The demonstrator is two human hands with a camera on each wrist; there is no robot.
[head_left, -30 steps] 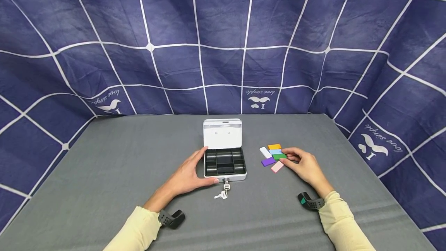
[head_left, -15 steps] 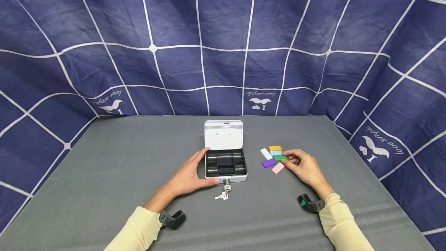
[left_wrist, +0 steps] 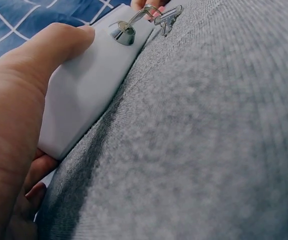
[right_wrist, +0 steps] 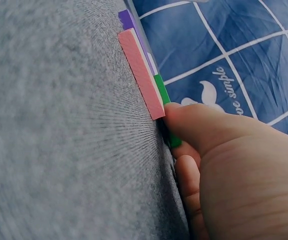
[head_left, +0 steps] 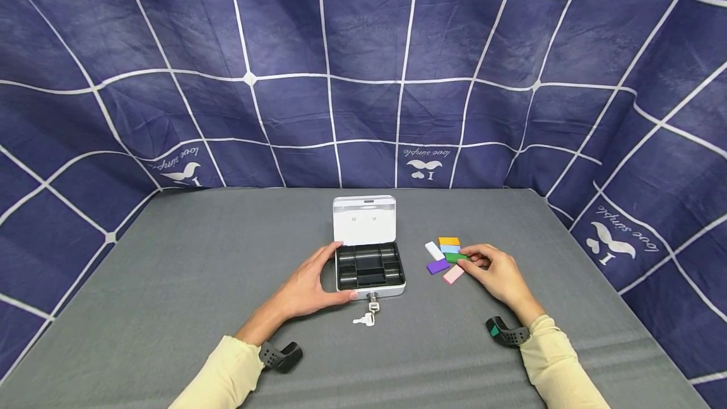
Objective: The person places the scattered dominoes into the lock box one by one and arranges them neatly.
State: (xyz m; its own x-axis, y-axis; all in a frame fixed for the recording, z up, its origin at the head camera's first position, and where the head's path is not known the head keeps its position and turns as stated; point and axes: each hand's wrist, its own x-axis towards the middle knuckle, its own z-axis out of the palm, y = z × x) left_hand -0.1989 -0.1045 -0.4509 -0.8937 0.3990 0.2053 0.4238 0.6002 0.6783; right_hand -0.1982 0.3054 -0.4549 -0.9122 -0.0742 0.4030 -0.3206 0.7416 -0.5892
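A small white cash box (head_left: 392, 291) stands on the grey cloth, its lid (head_left: 363, 227) raised and its black divided tray (head_left: 369, 260) facing up. My left hand (head_left: 307, 286) holds the box's left side, thumb on the front wall and fingers along the left side towards the back corner. Keys (head_left: 366, 319) hang from the front lock (left_wrist: 123, 33). To the right, my right hand (head_left: 498, 273) pinches the right end of a green block (head_left: 454, 257) between thumb and fingers. In the right wrist view, a pink block (right_wrist: 141, 75) lies right beside the thumb.
Close around the green block lie orange (head_left: 449, 241), light blue (head_left: 450, 249), white (head_left: 434, 250) and purple (head_left: 438, 266) blocks. The grey cloth (head_left: 227, 238) covers the table. A blue gridded curtain (head_left: 363, 106) hangs behind and on both sides.
The cash box and its keys have shifted slightly to the right under my left hand. My right hand stays at the green block.
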